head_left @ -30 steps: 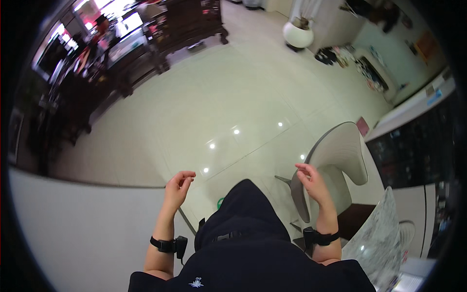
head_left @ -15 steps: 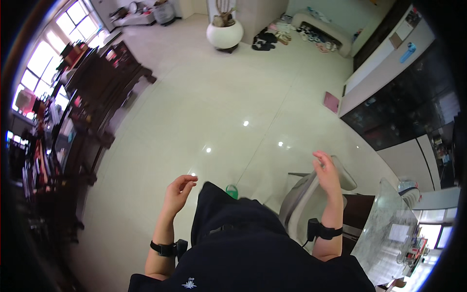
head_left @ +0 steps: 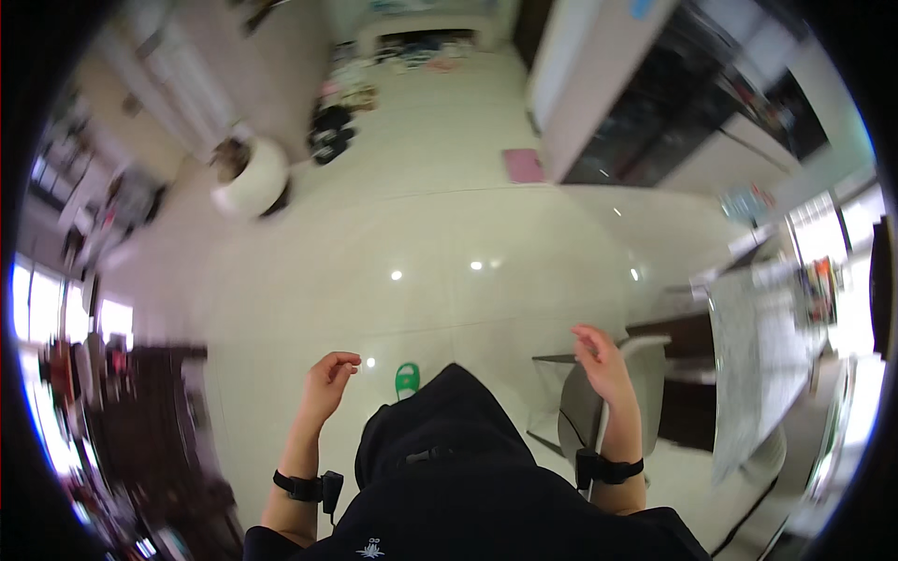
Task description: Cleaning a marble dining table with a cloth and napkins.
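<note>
My left hand (head_left: 329, 381) hangs in the air over the floor, holding nothing; its fingers are loosely bent and a gap shows by the thumb. My right hand (head_left: 601, 367) is raised over a grey chair (head_left: 645, 374), also with nothing in it and its fingers loosely bent, apart from the thumb. Whether it touches the chair I cannot tell, though it appears above it. A black strap with a small box sits on each forearm. Below my dark clothing one green slipper (head_left: 407, 380) shows on a foot.
A marble-topped table (head_left: 762, 346) stands at the right, dark carved wooden furniture (head_left: 154, 421) at the left. Farther off are a white round planter (head_left: 254, 182), several shoes (head_left: 330, 134) along the wall, a pink square (head_left: 523, 165) on the floor and a dark glossy cabinet (head_left: 645, 112).
My view has turned to the right: the planter and shoes have shifted left, and more of the table shows. Both hands stay empty and similarly posed. The green slipper shows more fully.
</note>
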### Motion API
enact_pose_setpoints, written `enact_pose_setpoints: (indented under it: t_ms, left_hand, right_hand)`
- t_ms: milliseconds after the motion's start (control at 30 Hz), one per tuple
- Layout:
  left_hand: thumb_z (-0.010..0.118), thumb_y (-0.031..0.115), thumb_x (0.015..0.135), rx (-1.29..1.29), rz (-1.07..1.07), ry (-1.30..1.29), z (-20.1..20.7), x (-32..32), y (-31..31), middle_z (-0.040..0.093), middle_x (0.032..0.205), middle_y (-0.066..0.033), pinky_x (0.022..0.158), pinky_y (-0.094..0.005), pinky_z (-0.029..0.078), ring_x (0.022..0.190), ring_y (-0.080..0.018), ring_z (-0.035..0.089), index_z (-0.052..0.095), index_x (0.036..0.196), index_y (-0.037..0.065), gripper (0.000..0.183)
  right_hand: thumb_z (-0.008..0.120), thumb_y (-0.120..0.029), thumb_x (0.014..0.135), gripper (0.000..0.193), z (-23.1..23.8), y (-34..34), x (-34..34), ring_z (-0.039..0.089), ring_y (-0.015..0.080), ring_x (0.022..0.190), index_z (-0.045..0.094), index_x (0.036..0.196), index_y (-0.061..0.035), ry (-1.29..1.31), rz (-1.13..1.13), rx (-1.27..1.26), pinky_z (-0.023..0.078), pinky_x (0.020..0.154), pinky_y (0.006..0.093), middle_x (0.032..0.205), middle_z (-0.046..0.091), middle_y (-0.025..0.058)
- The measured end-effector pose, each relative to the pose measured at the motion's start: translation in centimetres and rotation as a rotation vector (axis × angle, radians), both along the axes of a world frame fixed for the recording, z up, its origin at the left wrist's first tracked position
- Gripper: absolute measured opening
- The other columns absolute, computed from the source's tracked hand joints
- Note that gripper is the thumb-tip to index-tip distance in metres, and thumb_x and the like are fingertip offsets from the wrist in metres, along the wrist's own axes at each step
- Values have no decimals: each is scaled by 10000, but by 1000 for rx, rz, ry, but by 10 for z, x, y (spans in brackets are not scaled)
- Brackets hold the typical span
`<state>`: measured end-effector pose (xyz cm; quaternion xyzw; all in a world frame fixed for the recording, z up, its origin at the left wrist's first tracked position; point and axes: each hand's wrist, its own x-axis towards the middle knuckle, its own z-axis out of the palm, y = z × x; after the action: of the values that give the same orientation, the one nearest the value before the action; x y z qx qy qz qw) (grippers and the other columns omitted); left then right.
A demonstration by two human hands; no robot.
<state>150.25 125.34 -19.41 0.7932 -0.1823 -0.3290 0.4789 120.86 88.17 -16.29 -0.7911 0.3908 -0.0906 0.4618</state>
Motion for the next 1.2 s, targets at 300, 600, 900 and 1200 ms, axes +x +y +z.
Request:
enact_pose_setpoints:
  t_ms: [300, 600, 900, 1200]
  left_hand:
    - [533, 81, 972, -117, -590, 143, 19, 116, -318, 692, 1053, -77, 786, -260, 493, 939, -146, 657, 644, 1088, 5, 178]
    - [560, 124, 968, -18, -1061, 216, 28, 91, -594, 701, 1063, -100, 797, -286, 511, 937, -181, 682, 631, 1114, 1, 204]
    - [569, 127, 964, 29, -1191, 202, 1, 87, -860, 705, 1052, -99, 803, -282, 514, 933, -183, 686, 638, 1108, 1, 203]
    - [535, 93, 972, -152, -1461, 253, 32, -36, -1189, 692, 1046, -91, 861, -295, 523, 939, -174, 666, 633, 1099, -26, 200]
  right_hand:
    - [636, -164, 915, 281, 14, -69, -12, 634, 244, 990, 622, 1177, -63, 1, -562, -37, 523, 822, 330, 1154, 615, 132]
    - [612, -230, 931, 278, 37, -230, -12, 605, 333, 1048, 624, 1156, -66, -53, -802, -110, 502, 900, 399, 1183, 603, 169]
    - [607, -248, 940, 323, 36, -407, -24, 593, 332, 1111, 595, 1202, -61, -33, -936, -34, 505, 930, 394, 1256, 566, 175]
    - [636, -183, 921, 306, 55, -577, -82, 610, 283, 1086, 616, 1203, -67, -56, -1241, -52, 551, 868, 380, 1288, 542, 147]
